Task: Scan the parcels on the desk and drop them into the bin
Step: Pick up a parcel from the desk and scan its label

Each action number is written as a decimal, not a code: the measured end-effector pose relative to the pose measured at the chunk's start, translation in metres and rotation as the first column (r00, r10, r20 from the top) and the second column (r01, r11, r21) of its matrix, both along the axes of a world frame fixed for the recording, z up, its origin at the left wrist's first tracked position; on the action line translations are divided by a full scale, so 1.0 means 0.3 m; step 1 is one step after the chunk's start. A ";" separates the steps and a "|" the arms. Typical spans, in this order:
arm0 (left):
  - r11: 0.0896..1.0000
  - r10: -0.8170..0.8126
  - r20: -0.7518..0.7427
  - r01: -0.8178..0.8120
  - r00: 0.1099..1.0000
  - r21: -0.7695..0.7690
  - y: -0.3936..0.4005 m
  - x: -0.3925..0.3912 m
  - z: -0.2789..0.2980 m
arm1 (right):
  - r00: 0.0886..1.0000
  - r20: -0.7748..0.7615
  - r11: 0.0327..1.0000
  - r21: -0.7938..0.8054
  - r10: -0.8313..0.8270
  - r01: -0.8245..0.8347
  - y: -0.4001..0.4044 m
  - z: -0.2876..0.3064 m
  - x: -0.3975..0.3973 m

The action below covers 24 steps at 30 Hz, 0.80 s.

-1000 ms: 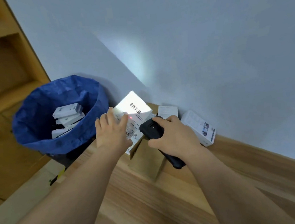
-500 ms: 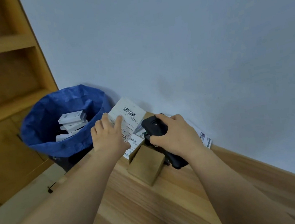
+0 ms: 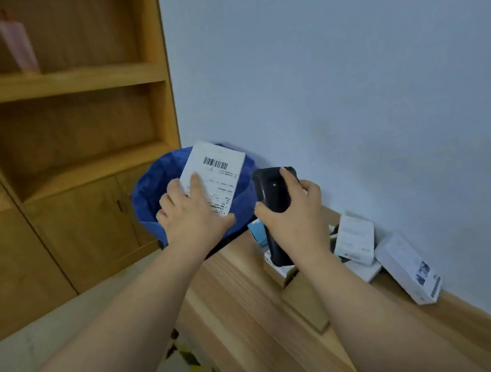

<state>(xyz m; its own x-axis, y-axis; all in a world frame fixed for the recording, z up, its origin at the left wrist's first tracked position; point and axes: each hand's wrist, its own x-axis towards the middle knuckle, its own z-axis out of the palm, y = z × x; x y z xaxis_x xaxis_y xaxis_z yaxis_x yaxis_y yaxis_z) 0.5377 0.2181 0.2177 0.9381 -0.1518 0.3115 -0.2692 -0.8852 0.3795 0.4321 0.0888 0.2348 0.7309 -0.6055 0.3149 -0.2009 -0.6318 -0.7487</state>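
My left hand [image 3: 190, 215] grips a flat white parcel [image 3: 216, 174] with a barcode label, holding it tilted over the blue-lined bin [image 3: 149, 194]. My right hand [image 3: 293, 220] grips a black handheld scanner [image 3: 271, 195], raised just right of the parcel and above the desk's left end. On the wooden desk [image 3: 255, 323], several white parcels lie against the wall, among them one white box [image 3: 354, 239] and another with printed pictures [image 3: 409, 269]. A brown cardboard box [image 3: 303, 301] sits below my right wrist.
A wooden shelf unit with cupboard doors [image 3: 61, 131] stands left of the bin. A pale blue wall [image 3: 348, 80] runs behind the desk. Yellow-black hazard tape [image 3: 195, 368] marks the floor beside the desk front.
My left hand has carried the white parcel leftward from the desk to above the bin. My right hand has lifted the scanner higher. The scanner's light no longer falls on the label.
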 end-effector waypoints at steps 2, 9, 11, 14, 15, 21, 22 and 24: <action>0.999 0.033 0.007 -0.033 0.999 -0.005 0.091 0.052 0.014 | 1.000 0.001 1.000 -0.018 0.025 -0.025 0.077 -0.003 0.089; 0.981 0.182 0.041 -0.184 0.982 0.054 0.519 0.305 0.038 | 0.992 0.011 0.992 -0.025 0.128 -0.127 0.462 -0.006 0.465; 0.974 0.213 0.039 -0.216 0.976 0.064 0.640 0.385 0.056 | 0.988 0.023 0.988 -0.027 0.156 -0.155 0.578 0.000 0.572; 0.963 0.253 0.040 -0.256 0.967 0.085 0.799 0.494 0.072 | 0.981 0.027 0.981 -0.023 0.193 -0.192 0.731 0.011 0.719; 0.958 0.267 0.045 -0.270 0.963 0.093 0.846 0.529 0.071 | 0.977 0.033 0.978 -0.024 0.209 -0.209 0.774 0.011 0.765; 0.931 0.339 0.039 -0.341 0.940 0.132 1.034 0.720 0.035 | 0.950 -0.012 0.944 -0.103 0.313 -0.313 0.906 -0.033 0.998; 0.929 0.343 0.037 -0.345 0.938 0.133 1.047 0.755 0.027 | 0.946 -0.021 0.939 -0.112 0.324 -0.324 0.908 -0.043 1.036; 0.927 0.349 0.026 -0.349 0.937 0.139 1.055 0.836 0.011 | 0.942 -0.042 0.934 -0.116 0.334 -0.337 0.898 -0.064 1.119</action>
